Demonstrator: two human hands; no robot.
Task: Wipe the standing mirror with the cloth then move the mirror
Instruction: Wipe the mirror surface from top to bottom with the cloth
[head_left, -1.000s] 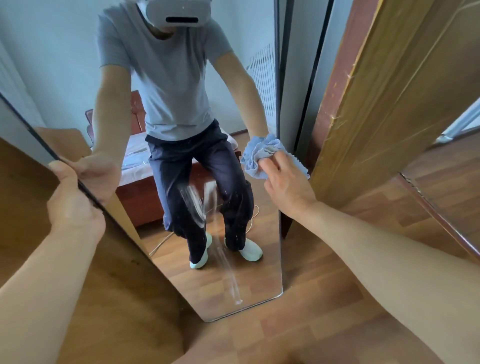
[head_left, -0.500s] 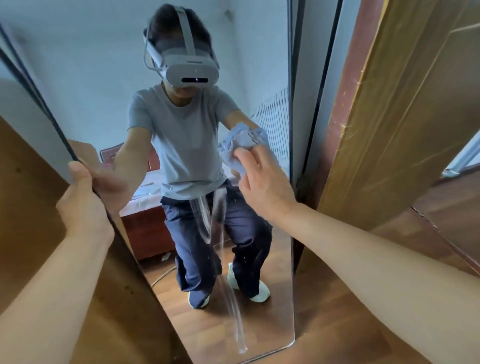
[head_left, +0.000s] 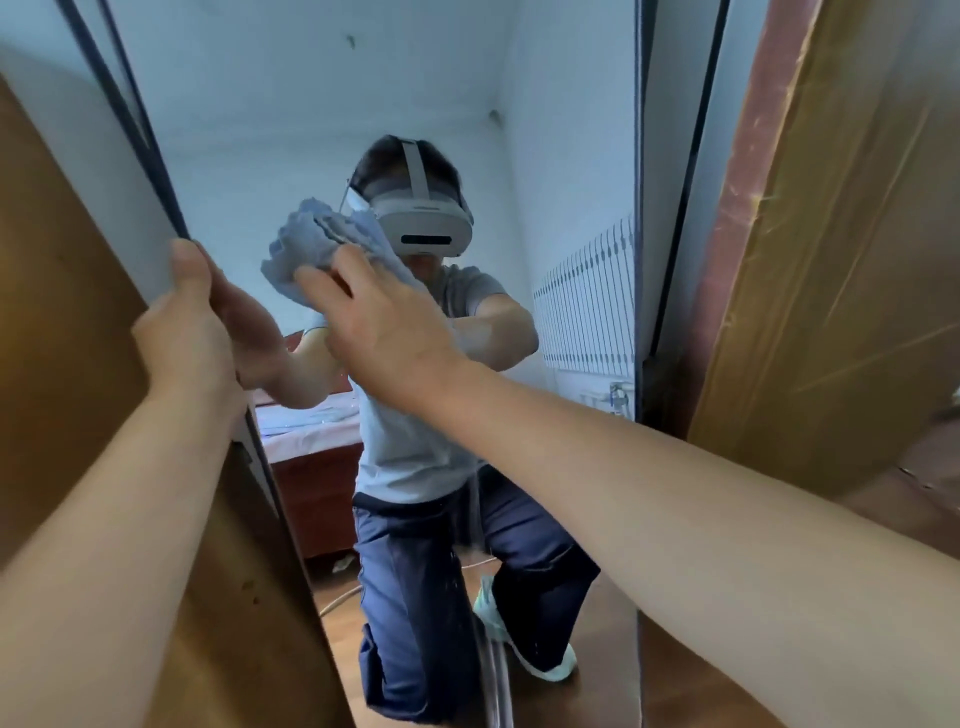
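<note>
The tall standing mirror (head_left: 291, 130) with a thin dark frame fills the middle of the head view and reflects a person in a grey shirt. My left hand (head_left: 182, 332) grips its left edge about halfway up, thumb on the glass side. My right hand (head_left: 384, 322) presses a crumpled light blue cloth (head_left: 311, 244) flat against the upper middle of the glass. A pale smear runs down the lower part of the glass near the bottom.
A brown wooden panel (head_left: 62, 312) stands directly left of the mirror. A wooden door (head_left: 831, 234) with a reddish frame stands close on the right. Wooden floor (head_left: 701, 691) shows at the bottom right.
My right hand has carried the cloth up and to the left across the glass, from the right edge to the upper middle. The camera has tilted upward. My left hand keeps its grip.
</note>
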